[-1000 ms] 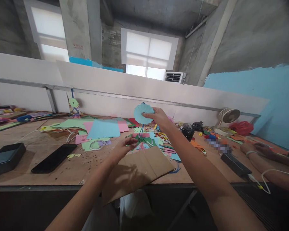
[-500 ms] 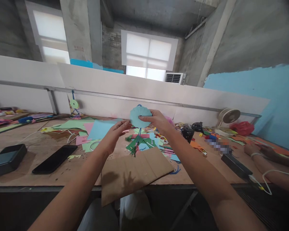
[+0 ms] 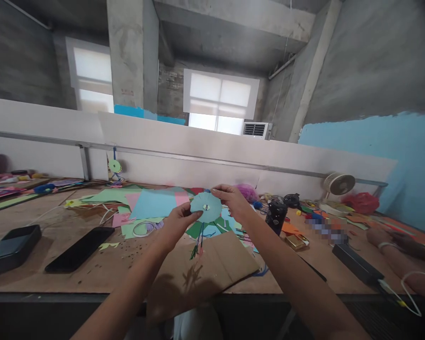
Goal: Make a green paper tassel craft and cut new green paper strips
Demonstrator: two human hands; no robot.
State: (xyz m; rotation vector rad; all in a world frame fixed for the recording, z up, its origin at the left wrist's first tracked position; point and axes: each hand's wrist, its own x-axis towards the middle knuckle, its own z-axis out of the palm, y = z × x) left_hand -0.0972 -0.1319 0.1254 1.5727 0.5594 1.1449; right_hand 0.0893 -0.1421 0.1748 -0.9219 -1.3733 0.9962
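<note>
A round light-blue paper pendant (image 3: 212, 203) hangs upright in front of me, with a small pale spot at its middle. My left hand (image 3: 180, 223) is closed on its left edge, the thumb lying across the front. At the top right edge, beside a blue cord loop, my right hand (image 3: 232, 200) pinches the pendant. A cord with a green and pink tassel (image 3: 196, 251) dangles beneath it. Below is a piece of brown cardboard (image 3: 230, 264) that overhangs the table's front edge and carries the shadow of my hands.
Coloured paper sheets (image 3: 152, 203) and scraps cover the table's middle. A black phone (image 3: 80, 249) and a dark box-shaped device (image 3: 12, 248) lie left. Toward the right stand a black cylinder (image 3: 275, 216) and a fan (image 3: 339, 183). Another person's hand (image 3: 378, 236) rests at far right.
My left hand has closed on the pendant's left edge, while my right hand moved from its face to its top edge. The central spot now shows. The camera view has tilted up.
</note>
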